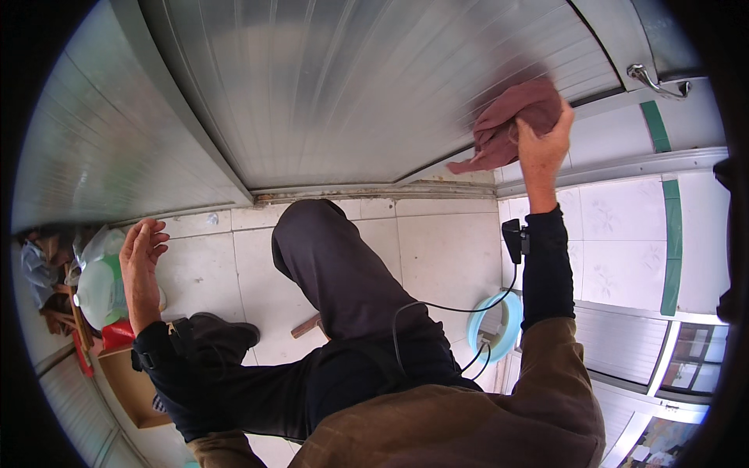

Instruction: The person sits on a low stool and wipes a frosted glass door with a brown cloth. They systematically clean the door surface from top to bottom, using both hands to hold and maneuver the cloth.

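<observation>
My right hand grips a bunched maroon cloth near the right edge of a ribbed grey metal door panel. The cloth lies over the panel's lower right part, and one corner of it hangs loose. Whether it presses on the panel is hard to tell. On the left, my left hand is raised with bent fingers and holds nothing. It is nearest to a translucent plastic jug. A metal door handle is to the right of the cloth.
A light blue basin stands on the tiled floor at right. A cardboard box and a red item are by my left arm. Black cable runs from my right wrist to my waist. Green strips mark the tiled wall.
</observation>
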`<state>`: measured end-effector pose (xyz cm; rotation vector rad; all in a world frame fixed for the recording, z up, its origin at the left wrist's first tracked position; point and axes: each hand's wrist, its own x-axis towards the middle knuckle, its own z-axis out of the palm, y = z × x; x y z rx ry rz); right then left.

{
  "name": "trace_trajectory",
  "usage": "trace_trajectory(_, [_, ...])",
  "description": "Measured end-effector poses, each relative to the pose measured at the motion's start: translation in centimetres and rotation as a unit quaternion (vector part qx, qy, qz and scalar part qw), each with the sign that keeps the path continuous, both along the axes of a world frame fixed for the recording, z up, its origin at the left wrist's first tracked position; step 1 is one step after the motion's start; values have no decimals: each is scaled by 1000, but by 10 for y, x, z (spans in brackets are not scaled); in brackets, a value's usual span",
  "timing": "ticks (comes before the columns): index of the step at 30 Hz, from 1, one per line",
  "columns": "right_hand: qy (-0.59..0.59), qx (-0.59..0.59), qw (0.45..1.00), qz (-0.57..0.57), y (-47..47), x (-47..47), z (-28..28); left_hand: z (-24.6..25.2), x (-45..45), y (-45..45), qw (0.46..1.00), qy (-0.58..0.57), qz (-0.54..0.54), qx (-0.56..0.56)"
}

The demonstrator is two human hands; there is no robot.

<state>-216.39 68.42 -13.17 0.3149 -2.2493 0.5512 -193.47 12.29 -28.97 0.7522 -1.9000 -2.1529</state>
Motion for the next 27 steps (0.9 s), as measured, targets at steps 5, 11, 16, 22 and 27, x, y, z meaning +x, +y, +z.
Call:
trace_trajectory(5, [94, -52, 993, 54, -11, -13, 22, -1, 2, 1, 1000, -7, 3, 1])
trace_trajectory(11, [26, -41, 997, 61, -9, -12, -19, -1, 1, 0, 1000, -17, 5, -10])
trace_trajectory(16, [-17, -56, 996, 64, 13, 7, -4, 3, -6, 5, 1000, -6, 4, -1])
trace_trajectory(22, [114, -235, 962, 85, 40, -2, 69, 0, -7, 8, 1000, 2, 1, -6])
trace_trajectory(27, [140, -156, 977, 25, 41, -23, 59, -2, -7, 7, 1000, 0, 1, -1])
